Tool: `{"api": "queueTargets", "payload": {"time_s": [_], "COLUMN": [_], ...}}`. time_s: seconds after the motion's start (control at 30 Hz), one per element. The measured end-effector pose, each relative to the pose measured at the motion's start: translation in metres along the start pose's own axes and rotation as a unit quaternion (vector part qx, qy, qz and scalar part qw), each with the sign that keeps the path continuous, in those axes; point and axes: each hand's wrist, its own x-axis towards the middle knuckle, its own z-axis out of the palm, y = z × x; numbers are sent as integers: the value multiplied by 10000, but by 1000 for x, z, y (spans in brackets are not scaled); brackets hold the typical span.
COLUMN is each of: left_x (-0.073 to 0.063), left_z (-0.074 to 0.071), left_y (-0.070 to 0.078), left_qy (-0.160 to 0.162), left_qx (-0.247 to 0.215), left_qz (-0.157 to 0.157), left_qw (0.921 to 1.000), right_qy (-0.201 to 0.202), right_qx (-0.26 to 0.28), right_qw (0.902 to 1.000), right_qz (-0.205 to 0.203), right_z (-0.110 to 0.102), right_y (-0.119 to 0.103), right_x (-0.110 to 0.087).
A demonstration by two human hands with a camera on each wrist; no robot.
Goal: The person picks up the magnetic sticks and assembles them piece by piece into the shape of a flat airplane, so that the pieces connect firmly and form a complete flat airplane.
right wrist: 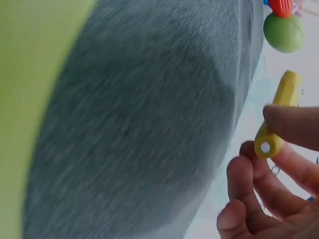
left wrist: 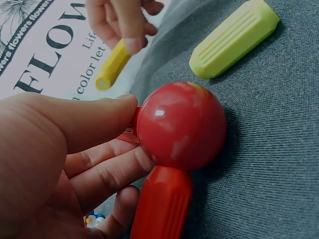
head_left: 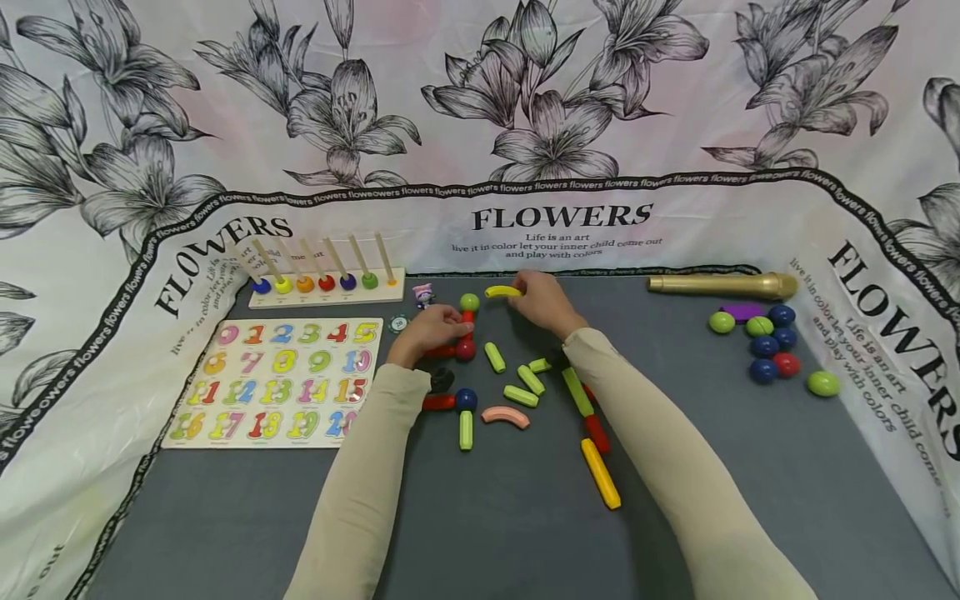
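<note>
My left hand [head_left: 425,331] pinches a red stick [left wrist: 132,128] between thumb and fingers. This stick joins a red ball [head_left: 465,349] to a green ball [head_left: 469,302] farther back. A second red stick [left wrist: 162,206] comes out of the red ball, beside my fingers. Across from it, my right hand [head_left: 550,302] holds a curved yellow stick [head_left: 501,292] by one end, its free end pointing at the green ball. In the right wrist view the yellow stick [right wrist: 287,88] shows a round hole in its end, gripped between thumb and fingers.
Loose light-green sticks [head_left: 520,396] and a pink curved stick [head_left: 506,416] lie between the arms. A blue ball [head_left: 467,399] joins two sticks nearby. Number board [head_left: 273,323] and peg stand [head_left: 326,298] are left; gold microphone [head_left: 720,287] and several balls [head_left: 764,371] right.
</note>
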Motion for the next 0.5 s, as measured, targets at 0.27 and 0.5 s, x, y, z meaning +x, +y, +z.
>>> {"api": "queueTargets", "payload": {"time_s": [0.27,0.5], "left_x": [2,2], "left_z": [1,2], "left_y": [1,1], "left_qy": [-26,4], "left_qx": [-40,-45], "left_qz": [-82,-117], "left_qw": [10000,9999], "right_qy": [203,332], "right_qx": [-29,-56], "right_qw": [9998,9993], "right_qz": [-32,-138], "right_z": [9,13], "right_y": [-18,-19], "right_x": [11,13]}}
